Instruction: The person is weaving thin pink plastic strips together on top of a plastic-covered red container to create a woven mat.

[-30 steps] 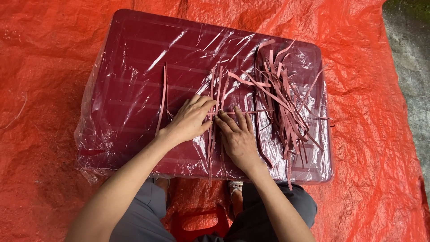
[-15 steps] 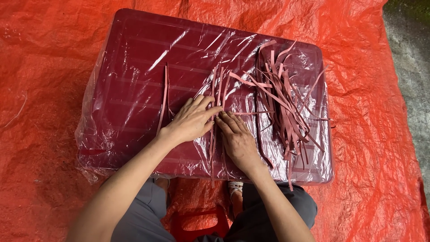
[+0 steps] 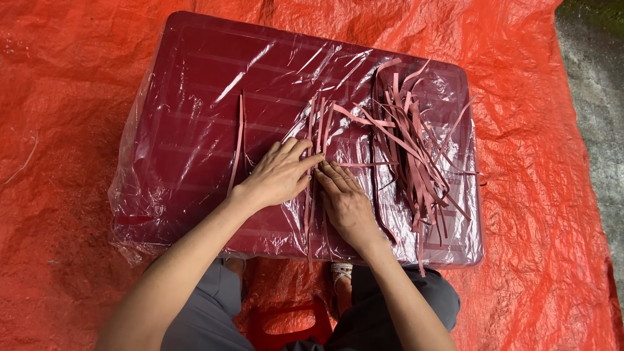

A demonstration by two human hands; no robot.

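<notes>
A dark red low table (image 3: 195,110) wrapped in clear plastic film fills the middle of the view. Thin reddish-pink strips lie on it. My left hand (image 3: 278,175) rests flat with its fingertips pressing a few upright strips (image 3: 316,130) at the table's middle. My right hand (image 3: 344,198) lies flat beside it, fingertips on the same strips and on one crosswise strip (image 3: 364,164). The two hands touch at the fingertips. A loose pile of strips (image 3: 416,149) lies to the right. One single strip (image 3: 236,146) lies alone to the left.
An orange-red plastic tarp (image 3: 71,97) covers the ground all round the table. Grey stony ground (image 3: 598,78) shows at the right edge. A red plastic stool (image 3: 286,325) and my knees in grey trousers sit below the table's near edge.
My left hand's fingers have stretched further right over the upright strips. My right hand has slid slightly down and flattened. The view has shifted a little.
</notes>
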